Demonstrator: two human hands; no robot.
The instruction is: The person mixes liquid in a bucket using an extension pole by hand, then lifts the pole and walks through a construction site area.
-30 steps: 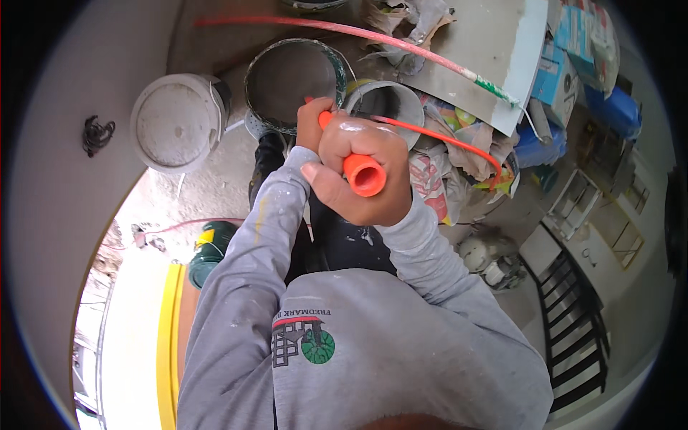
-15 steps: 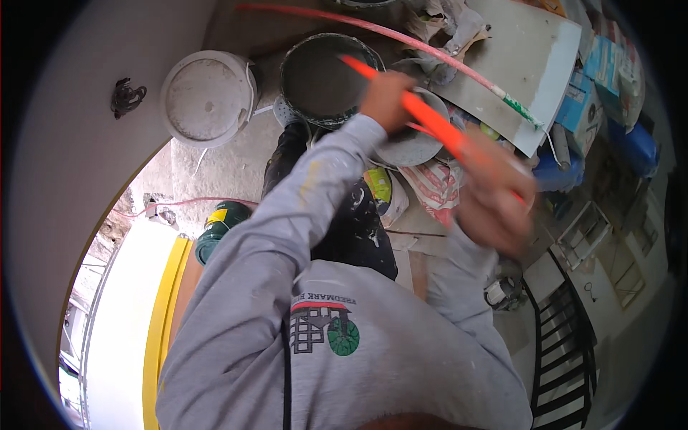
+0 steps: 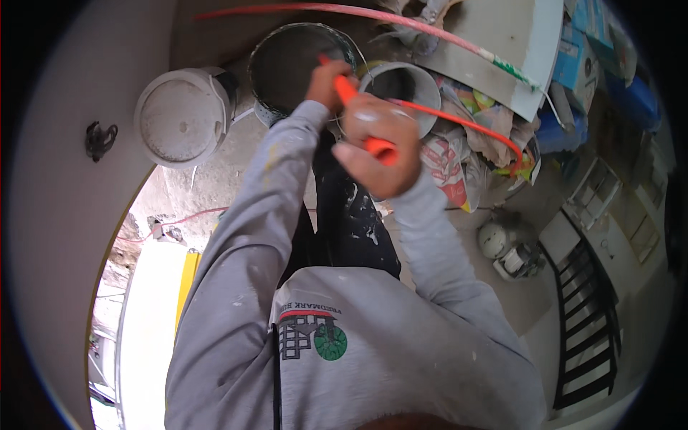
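Note:
Both of my hands are closed around an orange hollow tube [image 3: 346, 89], which slants down into a large dark bucket [image 3: 252, 75] of grey, wet-looking material. My left hand [image 3: 330, 82] grips low on it, close to the bucket's rim. Higher up and nearer to me, my right hand [image 3: 390, 140] wraps around the tube's top, and its round open end shows by the thumb. A thin orange strip [image 3: 469, 125] runs from beside my right hand out to the right and bends at its end. The tube's lower tip is hard to make out.
A lidded white bucket [image 3: 179, 118] stands left of the dark one; a pale open bucket [image 3: 423, 93] stands right. A pink hose [image 3: 401, 20] arcs across the far side. Farther right are torn bags [image 3: 451, 168], a board [image 3: 502, 64] and a metal machine [image 3: 510, 247].
My right hand has swung left and inward, bringing the tube steeper over the dark bucket. My left hand has shifted left and stays closed on it. The whole view has also shifted.

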